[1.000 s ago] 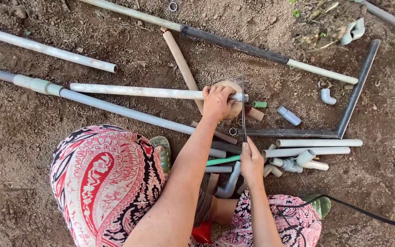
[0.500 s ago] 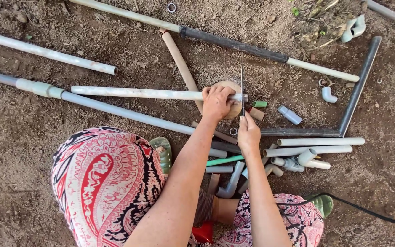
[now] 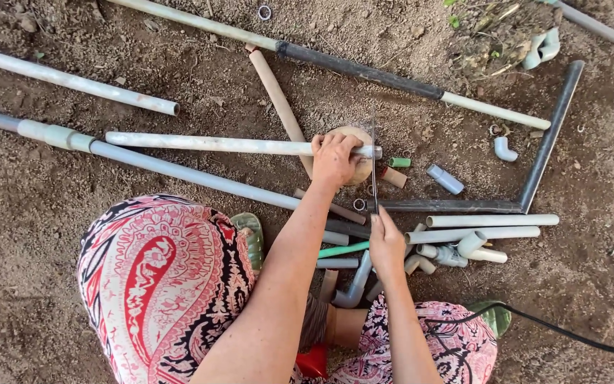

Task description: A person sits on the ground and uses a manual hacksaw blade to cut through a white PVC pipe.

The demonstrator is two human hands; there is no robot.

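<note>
Mid-cut: left hand (image 3: 335, 158) clamped on white pipe (image 3: 207, 144) over round block (image 3: 361, 165), far of the knees; right hand (image 3: 386, 242) gripping thin saw blade (image 3: 374, 167) across pipe's right end; next likely steady strokes, firm hold-down.

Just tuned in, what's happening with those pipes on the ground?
A person squats on bare dirt, sawing pipe. The left hand presses a long white pipe down on a round wooden block. The right hand grips a thin saw blade set across the pipe near its end. Pipe offcuts and fittings lie scattered to the right, beside a dark L-shaped pipe.
</note>
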